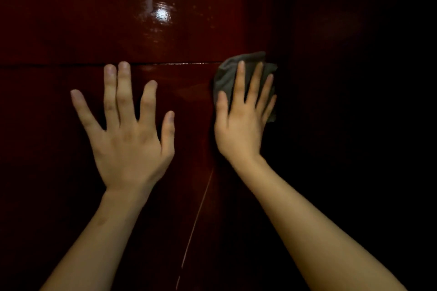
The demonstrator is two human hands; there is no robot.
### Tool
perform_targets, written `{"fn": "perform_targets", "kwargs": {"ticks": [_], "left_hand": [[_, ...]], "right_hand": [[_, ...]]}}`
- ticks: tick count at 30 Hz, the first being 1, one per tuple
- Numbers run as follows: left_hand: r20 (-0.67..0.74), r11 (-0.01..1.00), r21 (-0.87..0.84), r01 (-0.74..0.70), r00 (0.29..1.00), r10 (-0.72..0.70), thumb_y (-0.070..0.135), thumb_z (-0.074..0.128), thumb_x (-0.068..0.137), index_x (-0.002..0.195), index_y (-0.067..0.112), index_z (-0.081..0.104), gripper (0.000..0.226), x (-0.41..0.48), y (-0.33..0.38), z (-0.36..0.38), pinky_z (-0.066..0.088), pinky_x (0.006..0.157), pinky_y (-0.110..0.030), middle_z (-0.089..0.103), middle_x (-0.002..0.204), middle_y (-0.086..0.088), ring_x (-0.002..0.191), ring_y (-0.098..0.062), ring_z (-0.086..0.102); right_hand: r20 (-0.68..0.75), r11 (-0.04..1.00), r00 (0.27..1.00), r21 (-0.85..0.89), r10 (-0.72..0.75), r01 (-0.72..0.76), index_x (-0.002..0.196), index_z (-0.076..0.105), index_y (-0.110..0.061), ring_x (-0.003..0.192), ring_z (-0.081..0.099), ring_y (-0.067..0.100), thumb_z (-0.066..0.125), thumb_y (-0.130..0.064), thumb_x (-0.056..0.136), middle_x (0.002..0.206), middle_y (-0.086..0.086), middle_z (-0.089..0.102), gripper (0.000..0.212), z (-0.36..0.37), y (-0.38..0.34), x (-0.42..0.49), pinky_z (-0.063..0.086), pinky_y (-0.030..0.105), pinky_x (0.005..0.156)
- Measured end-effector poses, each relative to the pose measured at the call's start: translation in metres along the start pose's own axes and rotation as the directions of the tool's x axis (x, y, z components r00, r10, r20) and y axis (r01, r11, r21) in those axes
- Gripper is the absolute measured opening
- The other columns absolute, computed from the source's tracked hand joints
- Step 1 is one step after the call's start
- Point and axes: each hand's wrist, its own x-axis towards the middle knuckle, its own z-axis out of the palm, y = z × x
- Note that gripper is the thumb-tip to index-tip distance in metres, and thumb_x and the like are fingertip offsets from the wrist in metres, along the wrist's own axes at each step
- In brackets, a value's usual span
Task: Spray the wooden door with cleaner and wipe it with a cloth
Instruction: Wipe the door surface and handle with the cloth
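Note:
A glossy dark red wooden door [179, 38] fills the view, with two bright light reflections and wet streaks on its upper panel. My right hand [243, 120] presses a crumpled grey cloth [227, 73] flat against the door, just below a horizontal groove, with fingers spread over the cloth. My left hand [130, 134] lies flat on the door to the left, fingers apart, holding nothing. No spray bottle is in view.
A horizontal groove [165, 64] crosses the door at fingertip height. A thin vertical seam [196, 224] runs down between my forearms. The right side of the view is very dark and nothing can be made out there.

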Motion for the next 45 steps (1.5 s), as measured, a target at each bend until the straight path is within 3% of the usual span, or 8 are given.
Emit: {"fn": "perform_targets", "kwargs": {"ticks": [2,8,13,23,29,35,39,45], "left_hand": [[-0.034,0.998,-0.058,0.005,0.999,-0.007,0.045,0.022,0.11,0.157,0.014,0.034,0.058,-0.001,-0.001,0.001,-0.003,0.125,-0.065,0.012,0.173,-0.014,0.162,-0.028,0.004],[-0.065,0.991,-0.134,-0.012,0.998,0.003,0.051,0.008,0.107,0.163,0.01,0.022,0.071,-0.001,-0.004,0.0,-0.009,0.126,-0.055,0.016,0.173,-0.012,0.162,-0.025,0.007],[-0.035,0.996,-0.091,-0.01,0.999,0.007,0.053,0.007,0.107,0.163,0.007,0.022,0.074,-0.003,-0.005,-0.002,-0.003,0.128,-0.058,0.015,0.173,-0.012,0.162,-0.026,0.008],[0.059,0.971,-0.233,-0.058,0.996,0.074,0.05,0.018,0.109,0.16,0.005,0.031,0.069,-0.012,-0.022,-0.018,-0.002,0.13,-0.053,0.017,0.172,-0.013,0.161,-0.028,0.008],[0.046,0.978,-0.195,-0.077,0.995,0.087,0.041,0.029,0.108,0.154,0.003,0.043,0.061,-0.032,-0.077,-0.037,0.009,0.13,-0.054,0.031,0.167,-0.016,0.158,-0.03,0.021],[-0.003,0.987,-0.156,-0.032,0.999,0.032,0.036,0.031,0.111,0.145,0.003,0.055,0.053,-0.038,-0.137,-0.062,0.012,0.126,-0.061,0.04,0.16,-0.02,0.154,-0.035,0.03],[-0.036,0.987,-0.156,-0.036,0.999,0.031,0.033,0.035,0.11,0.143,0.006,0.056,0.048,-0.039,-0.14,-0.06,0.011,0.127,-0.057,0.041,0.159,-0.02,0.153,-0.035,0.031],[-0.112,0.996,-0.091,0.004,0.994,-0.014,0.037,0.034,0.111,0.138,0.011,0.061,0.046,-0.044,-0.151,-0.052,0.022,0.122,-0.058,0.051,0.143,-0.024,0.138,-0.038,0.043]], "right_hand": [[-0.043,0.999,0.999,-0.027,-0.021,0.019,0.165,0.013,-0.024,0.159,-0.003,0.039,0.028,-0.052,0.105,0.173,0.012,0.001,0.068,0.003,-0.027,0.001,0.007,0.063,0.124],[0.101,0.845,0.847,-0.073,-0.522,0.53,0.163,0.021,-0.031,0.16,-0.004,0.032,0.038,-0.055,0.105,0.173,0.005,0.007,0.065,-0.008,-0.022,-0.009,0.006,0.058,0.126],[0.081,0.963,0.964,-0.07,-0.253,0.259,0.165,0.01,-0.026,0.159,-0.005,0.035,0.032,-0.05,0.105,0.173,0.01,-0.001,0.068,-0.011,0.058,0.003,0.008,0.06,0.126],[0.199,0.988,0.969,-0.022,-0.148,0.155,0.162,-0.01,-0.029,0.157,-0.015,0.04,0.02,-0.052,0.107,0.171,0.013,-0.013,0.067,0.016,0.054,-0.103,-0.002,0.068,0.123],[0.267,0.887,0.856,-0.006,-0.443,0.461,0.162,0.006,-0.031,0.158,-0.013,0.036,0.042,-0.054,0.1,0.17,0.005,-0.015,0.075,0.044,-0.058,-0.177,-0.006,0.065,0.123],[0.364,0.764,0.705,0.03,-0.609,0.645,0.16,0.026,-0.039,0.157,-0.019,0.028,0.035,-0.057,0.103,0.173,-0.008,0.008,0.061,0.057,-0.172,-0.218,-0.007,0.055,0.126],[0.225,0.818,0.788,0.097,-0.573,0.567,0.158,0.026,-0.04,0.159,-0.01,0.023,0.046,-0.056,0.102,0.171,-0.008,0.013,0.062,0.056,-0.13,-0.206,-0.004,0.05,0.127],[0.266,0.945,0.925,-0.108,-0.272,0.309,0.163,-0.008,-0.034,0.156,-0.016,0.037,0.033,-0.058,0.102,0.17,0.001,-0.024,0.077,0.036,0.038,-0.182,-0.002,0.061,0.126]]}}
